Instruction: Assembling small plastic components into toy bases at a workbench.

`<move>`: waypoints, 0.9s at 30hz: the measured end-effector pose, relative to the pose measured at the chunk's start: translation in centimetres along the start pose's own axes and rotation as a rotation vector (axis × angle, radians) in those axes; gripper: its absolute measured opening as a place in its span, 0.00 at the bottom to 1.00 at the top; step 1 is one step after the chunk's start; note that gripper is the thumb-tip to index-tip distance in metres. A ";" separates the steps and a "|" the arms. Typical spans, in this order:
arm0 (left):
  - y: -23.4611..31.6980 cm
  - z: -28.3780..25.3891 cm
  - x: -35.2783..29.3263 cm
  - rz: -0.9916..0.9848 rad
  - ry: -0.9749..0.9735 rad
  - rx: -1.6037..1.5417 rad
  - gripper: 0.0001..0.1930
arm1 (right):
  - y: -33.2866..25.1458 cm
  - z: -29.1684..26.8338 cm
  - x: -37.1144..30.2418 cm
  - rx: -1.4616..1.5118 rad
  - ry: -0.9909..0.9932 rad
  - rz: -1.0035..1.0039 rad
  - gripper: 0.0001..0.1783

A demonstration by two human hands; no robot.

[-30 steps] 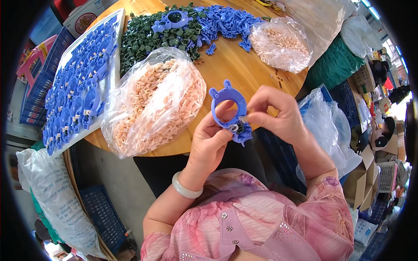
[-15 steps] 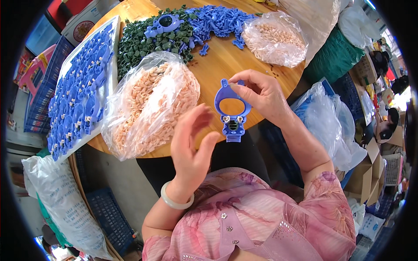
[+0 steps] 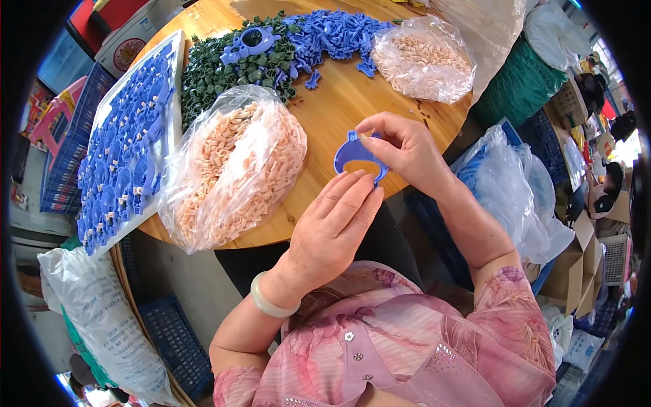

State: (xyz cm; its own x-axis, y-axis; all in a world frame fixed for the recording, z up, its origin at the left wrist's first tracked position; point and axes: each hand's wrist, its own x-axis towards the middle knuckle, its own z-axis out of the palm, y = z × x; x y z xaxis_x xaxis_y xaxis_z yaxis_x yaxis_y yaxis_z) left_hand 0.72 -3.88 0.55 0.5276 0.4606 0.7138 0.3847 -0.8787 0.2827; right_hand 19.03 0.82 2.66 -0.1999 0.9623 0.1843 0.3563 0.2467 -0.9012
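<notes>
A blue plastic ring part [image 3: 346,152] is held over the table's near edge, with its round opening facing up. My right hand [image 3: 409,150] pinches the ring's upper edge between thumb and fingers. Over its lower end lies my left hand [image 3: 331,227], fingers together and gripping it there, the thumb hidden beneath. That hand covers the block below the ring. To the left rests an open clear bag of small peach-coloured pieces [image 3: 261,163].
A white tray [image 3: 178,81] of blue assemblies lies at the left. Across the back of the wooden table [image 3: 332,108] are dark green pieces [image 3: 196,81], blue pieces [image 3: 332,34] and another bag of peach pieces [image 3: 424,64]. Plastic bags [image 3: 502,190] stand at the right.
My left hand has moved right and up from beside the ring part onto its lower end, hiding the block there. My right hand keeps its pinch, almost unmoved.
</notes>
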 end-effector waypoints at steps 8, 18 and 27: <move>-0.3 -0.6 0.3 -0.692 0.204 -0.460 0.12 | 1.2 -1.9 -0.3 0.236 -0.241 0.149 0.14; -1.6 0.7 -0.4 -1.074 0.401 -1.318 0.15 | 1.8 -1.8 0.6 0.200 -0.274 0.182 0.16; -1.9 0.7 -0.6 -1.126 0.412 -1.267 0.13 | 1.4 -2.6 2.2 0.111 -0.477 0.253 0.12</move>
State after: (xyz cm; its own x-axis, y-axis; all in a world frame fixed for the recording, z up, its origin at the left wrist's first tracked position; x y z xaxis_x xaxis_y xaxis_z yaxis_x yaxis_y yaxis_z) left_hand 0.21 -2.35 -0.87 0.1535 0.9806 -0.1220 -0.4889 0.1826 0.8530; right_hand 21.43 3.59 2.85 -0.5214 0.8248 -0.2188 0.3534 -0.0246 -0.9351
